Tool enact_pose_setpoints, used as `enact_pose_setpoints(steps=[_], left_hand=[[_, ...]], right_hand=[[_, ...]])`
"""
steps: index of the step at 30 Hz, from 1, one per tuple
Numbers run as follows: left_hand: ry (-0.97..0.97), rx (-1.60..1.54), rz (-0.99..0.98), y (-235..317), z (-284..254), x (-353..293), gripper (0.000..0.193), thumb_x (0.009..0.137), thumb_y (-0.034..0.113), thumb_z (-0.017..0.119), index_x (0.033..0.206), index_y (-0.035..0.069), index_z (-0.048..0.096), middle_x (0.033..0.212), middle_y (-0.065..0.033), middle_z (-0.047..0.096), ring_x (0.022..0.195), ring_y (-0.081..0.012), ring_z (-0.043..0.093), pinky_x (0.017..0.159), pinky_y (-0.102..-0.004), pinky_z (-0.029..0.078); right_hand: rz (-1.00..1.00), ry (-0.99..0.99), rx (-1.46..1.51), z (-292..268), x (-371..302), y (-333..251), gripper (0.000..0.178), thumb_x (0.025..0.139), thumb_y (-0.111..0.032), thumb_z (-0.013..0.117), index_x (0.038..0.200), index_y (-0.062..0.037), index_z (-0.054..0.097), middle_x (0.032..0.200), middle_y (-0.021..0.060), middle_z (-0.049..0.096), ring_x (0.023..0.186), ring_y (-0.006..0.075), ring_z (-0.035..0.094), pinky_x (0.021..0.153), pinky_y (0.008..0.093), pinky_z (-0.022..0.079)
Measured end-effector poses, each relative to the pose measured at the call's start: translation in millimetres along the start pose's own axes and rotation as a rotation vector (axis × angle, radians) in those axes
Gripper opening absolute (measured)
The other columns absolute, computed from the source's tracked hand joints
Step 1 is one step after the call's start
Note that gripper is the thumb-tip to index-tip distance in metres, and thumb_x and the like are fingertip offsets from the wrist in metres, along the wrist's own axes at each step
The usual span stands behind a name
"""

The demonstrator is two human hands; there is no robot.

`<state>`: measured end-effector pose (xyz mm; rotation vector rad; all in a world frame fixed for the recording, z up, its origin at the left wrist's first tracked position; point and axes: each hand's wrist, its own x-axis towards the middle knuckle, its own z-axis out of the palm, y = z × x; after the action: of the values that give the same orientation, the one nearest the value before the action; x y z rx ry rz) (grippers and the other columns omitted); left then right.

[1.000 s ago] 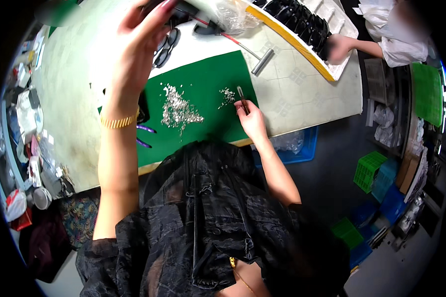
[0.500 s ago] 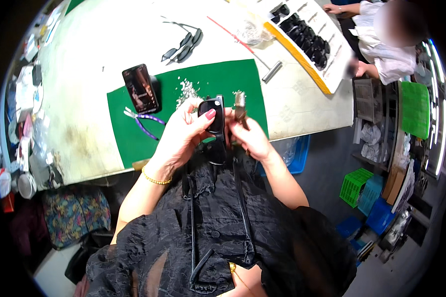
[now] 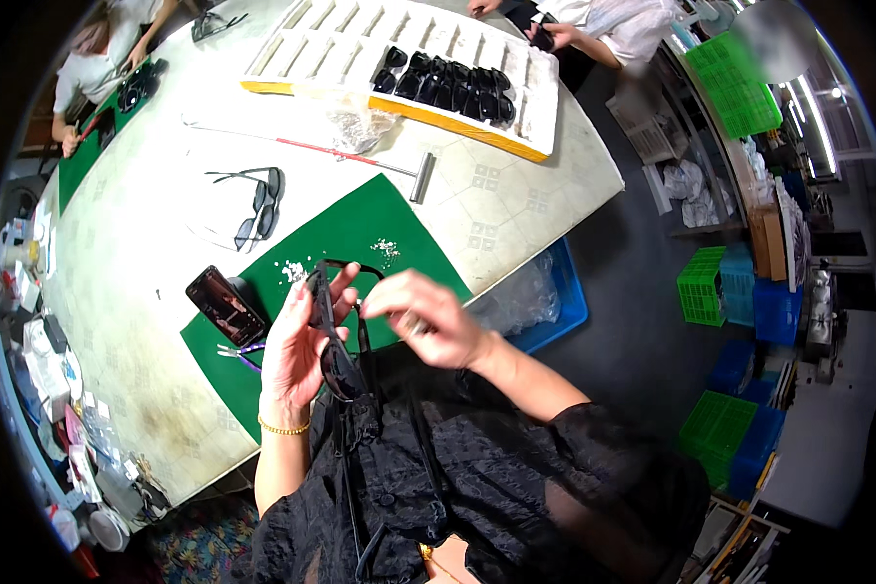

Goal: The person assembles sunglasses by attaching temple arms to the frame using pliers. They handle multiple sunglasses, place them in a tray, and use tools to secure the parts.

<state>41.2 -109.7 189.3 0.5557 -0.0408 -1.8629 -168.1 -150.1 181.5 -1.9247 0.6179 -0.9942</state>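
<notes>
My left hand (image 3: pixel 294 346) grips a pair of black sunglasses (image 3: pixel 341 372) by the frame, lenses turned edge-on and temples unfolded toward my right hand. Curled and smeared by motion, my right hand (image 3: pixel 420 313) hovers beside a temple; a dull metallic bit shows at its fingers, too unclear to name. Beneath both hands lies a green mat (image 3: pixel 419 234). On it are two scatters of small whitish pieces (image 3: pixel 386 249). A phone (image 3: pixel 226 304) leans on its stand left of my left hand, with purple-handled pliers (image 3: pixel 247 358) close by, partly hidden.
A white foam tray (image 3: pixel 311 56) with rows of sunglasses (image 3: pixel 448 86) lies across the table. Nearer are a metal-handled rod (image 3: pixel 423 177), a plastic bag (image 3: pixel 355 127) and other sunglasses (image 3: pixel 258 209). A blue bin (image 3: pixel 576 292) stands right of the table. Co-workers sit at far left and far right.
My view has swung to the right. The sunglasses have turned from lenses facing me to edge-on, and the metal tool standing up from my right hand no longer shows clearly.
</notes>
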Motion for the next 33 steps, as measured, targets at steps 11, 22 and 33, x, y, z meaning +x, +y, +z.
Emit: enact_pose_setpoints(steps=[11,22,33], left_hand=[[0.144,0.405,0.492,17,-1,-37,0.026,0.102,0.023,0.041,0.117,0.002,0.045,0.106,-0.0198,0.064,0.070,-0.0177,0.062,0.057,-0.0308,0.059],[0.250,0.572,0.147,5,5,-58,0.049,0.093,0.019,0.064,0.134,-0.001,0.045,0.087,-0.0085,0.068,0.062,-0.0125,0.064,0.058,-0.0220,0.049],[0.153,0.449,0.045,3,29,-51,0.031,0.091,0.006,0.063,0.113,0.004,0.042,0.085,-0.0169,0.067,0.061,-0.0174,0.064,0.056,-0.0293,0.056]], right_hand=[[0.653,0.133,0.361,36,-50,84,0.013,0.096,-0.015,0.056,0.102,-0.0066,0.064,0.093,0.0023,0.064,0.073,0.0103,0.060,0.067,0.0258,0.050],[0.468,-0.114,-0.711,51,-45,158,0.017,0.081,-0.015,0.070,0.096,-0.0110,0.065,0.087,0.0070,0.062,0.084,0.0300,0.062,0.071,0.0411,0.049],[0.706,0.064,0.308,38,-6,99,0.017,0.092,-0.020,0.065,0.094,-0.0035,0.059,0.083,0.0015,0.061,0.076,0.0127,0.058,0.072,0.0277,0.047]])
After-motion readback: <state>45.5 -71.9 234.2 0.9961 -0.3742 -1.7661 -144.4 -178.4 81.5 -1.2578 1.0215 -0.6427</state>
